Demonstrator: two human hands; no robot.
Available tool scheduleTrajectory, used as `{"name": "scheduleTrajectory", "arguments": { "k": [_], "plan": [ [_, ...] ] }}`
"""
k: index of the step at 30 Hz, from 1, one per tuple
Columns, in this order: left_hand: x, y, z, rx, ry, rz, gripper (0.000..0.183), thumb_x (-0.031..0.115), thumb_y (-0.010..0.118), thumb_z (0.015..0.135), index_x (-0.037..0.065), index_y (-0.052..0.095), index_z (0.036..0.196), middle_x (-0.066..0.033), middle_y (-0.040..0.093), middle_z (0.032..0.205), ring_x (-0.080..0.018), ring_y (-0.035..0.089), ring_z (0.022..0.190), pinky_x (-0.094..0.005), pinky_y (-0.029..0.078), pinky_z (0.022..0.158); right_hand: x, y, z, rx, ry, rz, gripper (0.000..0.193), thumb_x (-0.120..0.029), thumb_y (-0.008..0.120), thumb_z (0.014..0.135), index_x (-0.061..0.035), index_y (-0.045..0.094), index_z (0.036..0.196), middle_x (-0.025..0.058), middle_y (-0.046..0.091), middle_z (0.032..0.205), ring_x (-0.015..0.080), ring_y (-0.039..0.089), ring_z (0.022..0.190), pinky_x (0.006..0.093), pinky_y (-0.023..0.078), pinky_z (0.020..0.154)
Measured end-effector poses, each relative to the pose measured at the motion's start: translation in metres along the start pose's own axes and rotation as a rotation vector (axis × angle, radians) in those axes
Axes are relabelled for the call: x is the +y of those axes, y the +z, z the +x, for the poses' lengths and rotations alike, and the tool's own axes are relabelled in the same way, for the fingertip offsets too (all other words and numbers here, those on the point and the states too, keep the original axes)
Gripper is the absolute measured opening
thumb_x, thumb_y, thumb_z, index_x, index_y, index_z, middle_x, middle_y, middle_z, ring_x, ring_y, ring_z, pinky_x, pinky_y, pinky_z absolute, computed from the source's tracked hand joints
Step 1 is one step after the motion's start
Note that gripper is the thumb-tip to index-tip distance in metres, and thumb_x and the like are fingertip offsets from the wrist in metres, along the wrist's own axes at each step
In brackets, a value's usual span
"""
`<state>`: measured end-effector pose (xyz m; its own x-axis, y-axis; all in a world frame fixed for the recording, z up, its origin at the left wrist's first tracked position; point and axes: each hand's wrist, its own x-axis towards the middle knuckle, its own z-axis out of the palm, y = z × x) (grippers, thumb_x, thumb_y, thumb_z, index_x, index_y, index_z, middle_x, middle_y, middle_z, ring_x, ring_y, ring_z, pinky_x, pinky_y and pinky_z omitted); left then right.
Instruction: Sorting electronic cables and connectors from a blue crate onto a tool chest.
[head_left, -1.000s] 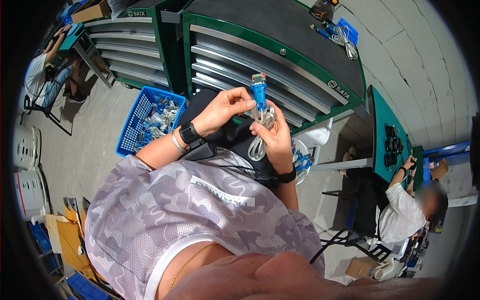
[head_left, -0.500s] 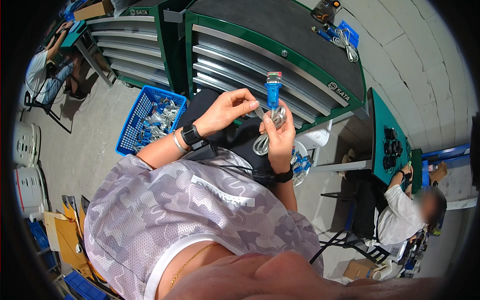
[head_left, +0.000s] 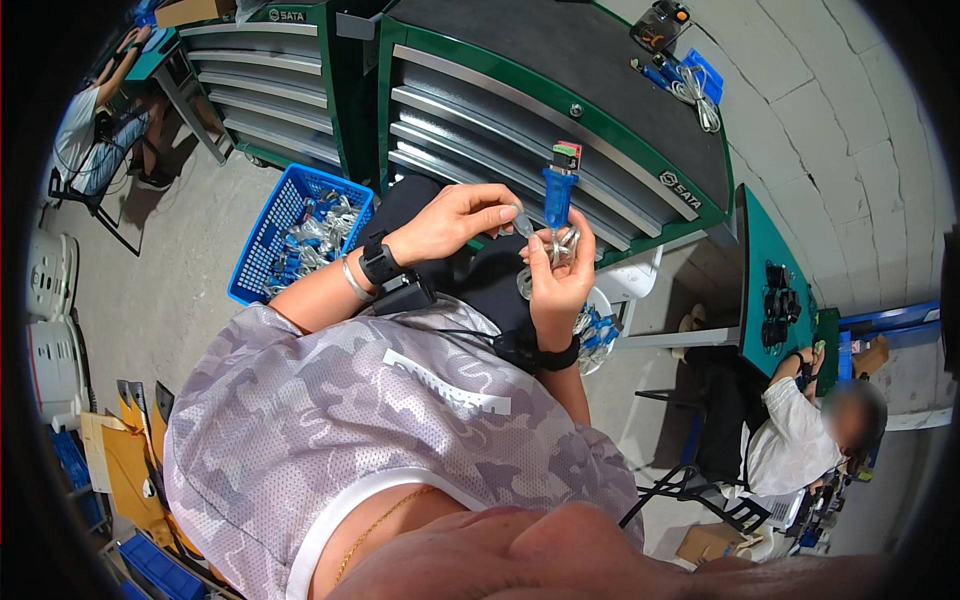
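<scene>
A coiled clear-sheathed adapter cable (head_left: 563, 247) with a translucent blue connector housing (head_left: 559, 197) is gripped in my right hand (head_left: 562, 292). The housing points up and away from me, with a small green and red piece (head_left: 567, 154) at its tip. My left hand (head_left: 468, 218) pinches the cable's grey plug (head_left: 522, 224) between thumb and forefinger, just left of my right fingers. Part of the coil is hidden behind my right hand.
A blue basket (head_left: 240, 262) of similar cables stands on the floor at left. Below my right wrist, a white bucket (head_left: 603, 297) holds more. Green drawer cabinets (head_left: 520, 150) stand ahead. At right, a person (head_left: 795, 430) sits by a green table (head_left: 765, 230); another person (head_left: 80, 140) sits far left.
The blue housing and my right hand have shifted slightly right. The grey plug between my left fingers shows more plainly, and the coil hangs less far below my right fingers.
</scene>
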<state>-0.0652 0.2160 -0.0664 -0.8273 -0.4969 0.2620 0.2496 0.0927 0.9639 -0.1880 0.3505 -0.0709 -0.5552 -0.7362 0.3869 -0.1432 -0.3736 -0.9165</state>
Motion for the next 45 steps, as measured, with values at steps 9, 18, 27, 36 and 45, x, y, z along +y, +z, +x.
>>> {"name": "scheduleTrajectory", "arguments": {
  "k": [9, 18, 27, 36, 45],
  "plan": [
    [0.008, 0.0, -0.001, -0.083, 0.03, -0.032, 0.024, 0.021, 0.052, 0.099, 0.0, 0.061, 0.105, -0.0005, 0.059, 0.083, -0.0072, 0.052, 0.076, -0.0232, 0.046, 0.073, -0.01, 0.0, 0.001, -0.027, 0.035, 0.001, 0.054, 0.004, 0.062, 0.088, -0.0007, 0.038, 0.136, 0.0044, 0.058, 0.094, 0.009, 0.059, 0.077, 0.022, 0.05, 0.069],
    [0.008, -0.002, 0.0, -0.106, 0.018, -0.068, 0.024, 0.022, 0.051, 0.099, 0.0, 0.06, 0.105, -0.0001, 0.058, 0.083, -0.0075, 0.052, 0.077, -0.0233, 0.046, 0.073, -0.014, -0.002, 0.003, -0.051, 0.097, 0.067, 0.052, 0.002, 0.062, 0.088, 0.0026, 0.039, 0.134, 0.0049, 0.058, 0.093, 0.0095, 0.058, 0.076, 0.0233, 0.051, 0.07],
    [0.013, -0.008, 0.026, -0.09, 0.116, 0.002, 0.025, 0.023, 0.051, 0.099, -0.001, 0.06, 0.099, -0.0013, 0.057, 0.08, -0.0086, 0.053, 0.074, -0.025, 0.046, 0.069, -0.014, -0.003, 0.031, -0.106, 0.095, 0.11, 0.052, 0.001, 0.063, 0.088, 0.0027, 0.039, 0.135, 0.0054, 0.057, 0.094, 0.0114, 0.058, 0.077, 0.0243, 0.051, 0.07],
    [0.044, -0.035, 0.179, -0.096, 0.114, -0.006, 0.024, 0.026, 0.053, 0.099, 0.004, 0.063, 0.094, 0.0018, 0.06, 0.08, -0.0058, 0.052, 0.072, -0.0218, 0.044, 0.067, -0.038, -0.036, 0.172, -0.324, 0.046, 0.026, 0.062, 0.001, 0.064, 0.087, 0.0013, 0.029, 0.139, 0.0152, 0.053, 0.122, 0.0215, 0.062, 0.1, 0.0317, 0.052, 0.088],
    [0.038, -0.057, 0.317, -0.097, 0.08, -0.067, 0.037, 0.044, 0.049, 0.099, 0.01, 0.064, 0.095, 0.0046, 0.059, 0.08, -0.0047, 0.051, 0.071, -0.0215, 0.044, 0.068, -0.041, -0.073, 0.292, -0.248, 0.135, -0.165, 0.047, -0.007, 0.062, 0.091, 0.0029, 0.044, 0.133, 0.0132, 0.062, 0.112, 0.0185, 0.065, 0.093, 0.0266, 0.052, 0.08]
  ]
}}
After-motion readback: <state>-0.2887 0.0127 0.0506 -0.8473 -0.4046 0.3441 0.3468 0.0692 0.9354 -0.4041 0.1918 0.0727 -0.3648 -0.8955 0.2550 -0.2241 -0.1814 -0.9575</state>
